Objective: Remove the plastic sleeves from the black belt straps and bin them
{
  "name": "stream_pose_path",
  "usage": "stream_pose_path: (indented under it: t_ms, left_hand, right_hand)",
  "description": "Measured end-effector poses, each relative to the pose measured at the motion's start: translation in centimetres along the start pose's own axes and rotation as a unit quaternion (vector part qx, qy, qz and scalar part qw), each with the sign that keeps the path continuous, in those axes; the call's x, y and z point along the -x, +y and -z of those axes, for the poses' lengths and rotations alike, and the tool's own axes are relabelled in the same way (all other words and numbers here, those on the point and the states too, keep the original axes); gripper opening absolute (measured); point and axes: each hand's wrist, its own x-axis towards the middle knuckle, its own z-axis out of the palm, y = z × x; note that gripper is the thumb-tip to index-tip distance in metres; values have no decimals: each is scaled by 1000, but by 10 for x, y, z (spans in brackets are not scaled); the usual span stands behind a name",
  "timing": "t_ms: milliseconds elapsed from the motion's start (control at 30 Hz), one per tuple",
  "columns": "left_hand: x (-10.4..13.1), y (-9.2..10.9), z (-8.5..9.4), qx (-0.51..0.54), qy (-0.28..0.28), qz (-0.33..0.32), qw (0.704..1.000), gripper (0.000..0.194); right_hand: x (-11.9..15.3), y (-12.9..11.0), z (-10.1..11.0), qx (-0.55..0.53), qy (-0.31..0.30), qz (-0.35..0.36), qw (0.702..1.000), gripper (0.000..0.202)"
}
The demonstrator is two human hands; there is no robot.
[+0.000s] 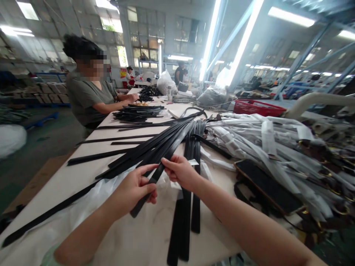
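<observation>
Both hands hold one black strap (158, 173) above the table, its rounded end pointing down toward me. My left hand (138, 186) grips it near that end, thumb on top and index finger stretched along it. Just farther up, my right hand (177, 170) pinches the strap's edge between thumb and fingers. Behind them a fan of black straps (149, 146) spreads over the pale table (133, 236). More black straps (180, 229) hang down toward the front edge, beside a small white tag (193, 162). Clear plastic film (91, 203) lies under my left arm.
White-wrapped straps with metal rings (255, 140) are heaped on the right, near a dark flat piece (269, 186). A red basket (257, 108) stands behind. At the table's far left, a person (88, 88) handles small parts near a black strap pile (138, 112).
</observation>
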Motion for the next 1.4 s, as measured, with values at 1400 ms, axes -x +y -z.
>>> stream_pose_path:
  t_ms: [1400]
  left_hand:
    - [8,-15,-34,266,-140,147,942,34]
  right_hand:
    - [-16,-23,24,4,37,116,992,39]
